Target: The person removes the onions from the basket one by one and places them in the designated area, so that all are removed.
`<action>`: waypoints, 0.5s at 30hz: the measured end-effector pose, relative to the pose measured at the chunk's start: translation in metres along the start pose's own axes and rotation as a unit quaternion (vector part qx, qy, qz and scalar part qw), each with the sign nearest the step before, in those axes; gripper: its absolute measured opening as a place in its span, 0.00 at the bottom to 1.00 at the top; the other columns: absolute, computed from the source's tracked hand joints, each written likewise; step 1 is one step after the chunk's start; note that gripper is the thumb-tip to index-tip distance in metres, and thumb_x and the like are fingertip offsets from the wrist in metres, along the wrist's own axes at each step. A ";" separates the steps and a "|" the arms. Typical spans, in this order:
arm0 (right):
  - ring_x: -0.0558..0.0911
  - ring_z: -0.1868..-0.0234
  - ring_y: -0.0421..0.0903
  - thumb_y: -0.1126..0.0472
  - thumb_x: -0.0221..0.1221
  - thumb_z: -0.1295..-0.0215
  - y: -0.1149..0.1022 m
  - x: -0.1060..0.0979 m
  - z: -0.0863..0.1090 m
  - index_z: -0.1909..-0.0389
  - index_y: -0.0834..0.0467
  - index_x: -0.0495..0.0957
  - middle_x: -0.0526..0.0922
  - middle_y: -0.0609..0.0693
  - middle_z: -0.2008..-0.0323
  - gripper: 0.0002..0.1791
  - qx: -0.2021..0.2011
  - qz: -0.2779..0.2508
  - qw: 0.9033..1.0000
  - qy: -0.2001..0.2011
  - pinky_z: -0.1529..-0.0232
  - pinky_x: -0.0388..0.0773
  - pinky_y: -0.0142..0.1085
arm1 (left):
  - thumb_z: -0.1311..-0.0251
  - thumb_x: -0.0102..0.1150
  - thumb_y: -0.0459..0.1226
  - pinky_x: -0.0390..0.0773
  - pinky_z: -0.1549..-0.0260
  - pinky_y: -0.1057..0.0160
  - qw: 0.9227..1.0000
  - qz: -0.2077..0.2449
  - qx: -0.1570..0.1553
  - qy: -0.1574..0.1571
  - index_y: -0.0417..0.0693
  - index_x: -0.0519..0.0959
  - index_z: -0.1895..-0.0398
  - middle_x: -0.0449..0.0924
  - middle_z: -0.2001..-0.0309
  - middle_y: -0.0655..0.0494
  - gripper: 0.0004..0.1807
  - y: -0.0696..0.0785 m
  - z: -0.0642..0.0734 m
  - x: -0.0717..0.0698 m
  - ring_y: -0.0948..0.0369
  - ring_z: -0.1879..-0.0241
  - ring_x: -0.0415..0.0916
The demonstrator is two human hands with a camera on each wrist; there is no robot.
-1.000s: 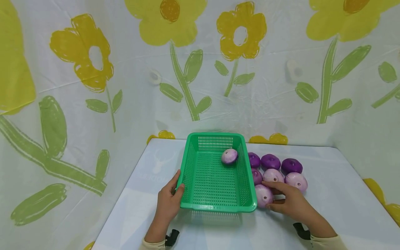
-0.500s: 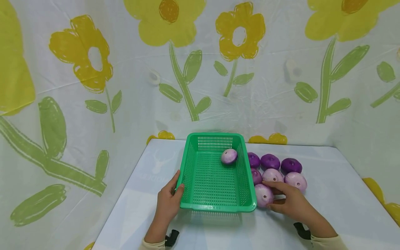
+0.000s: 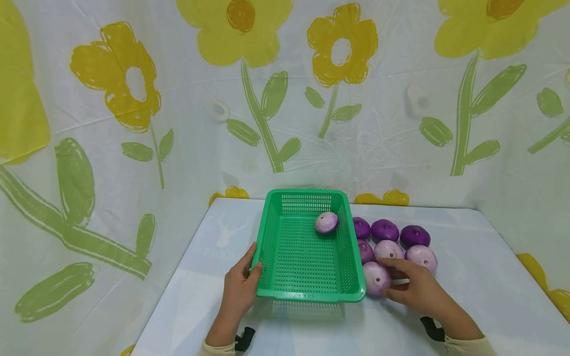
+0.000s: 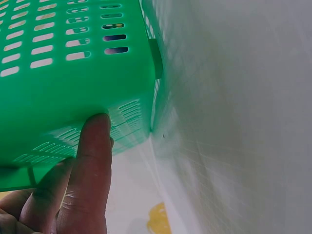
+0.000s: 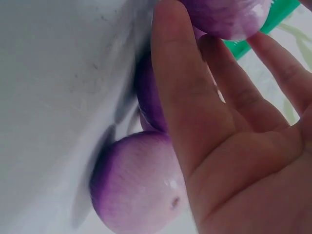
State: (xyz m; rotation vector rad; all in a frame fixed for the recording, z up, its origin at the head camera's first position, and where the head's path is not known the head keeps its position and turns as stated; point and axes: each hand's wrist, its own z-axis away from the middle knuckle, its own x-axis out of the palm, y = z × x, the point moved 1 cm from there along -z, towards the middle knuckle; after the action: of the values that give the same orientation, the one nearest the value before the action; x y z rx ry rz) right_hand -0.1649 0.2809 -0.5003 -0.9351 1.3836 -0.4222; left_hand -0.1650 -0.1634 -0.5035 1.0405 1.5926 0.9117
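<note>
My left hand (image 3: 240,282) holds the left side of a green plastic basket (image 3: 311,296), thumb at the rim and fingers against the outer wall. In the left wrist view, fingers (image 4: 90,170) lie along the slotted green wall. My right hand (image 3: 414,287) grips a pale purple onion (image 3: 375,278) on the table, just right of the basket; thumb and fingers are about its right side. The right wrist view shows that onion (image 5: 229,17) at the fingertips. Another onion (image 3: 327,223) lies inside the basket, near its far right corner.
Several more purple onions stand in rows right of the basket, among them a dark one (image 3: 415,236) at the back and a pale one (image 3: 422,258) beyond my right hand. The white table (image 3: 187,296) meets a flower-print curtain (image 3: 392,163) behind.
My right hand and the onion it grips have shifted very slightly. The left hand, the basket and the other onions have kept their places.
</note>
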 end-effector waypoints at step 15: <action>0.86 0.60 0.37 0.53 0.76 0.37 -0.015 -0.017 0.006 0.37 0.50 0.85 0.87 0.46 0.46 0.27 -0.004 0.119 0.993 0.024 0.60 0.85 0.34 | 0.21 0.58 0.37 0.73 0.37 0.47 1.000 0.005 0.001 -0.002 0.56 0.67 0.20 0.70 0.26 0.50 0.30 -0.002 -0.001 0.000 0.52 0.28 0.68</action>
State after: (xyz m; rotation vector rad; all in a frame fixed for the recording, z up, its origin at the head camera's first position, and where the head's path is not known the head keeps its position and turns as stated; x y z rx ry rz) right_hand -0.1589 0.2865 -0.4781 -0.7592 1.5215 -0.2591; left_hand -0.1665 -0.1638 -0.5049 1.0511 1.5864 0.9157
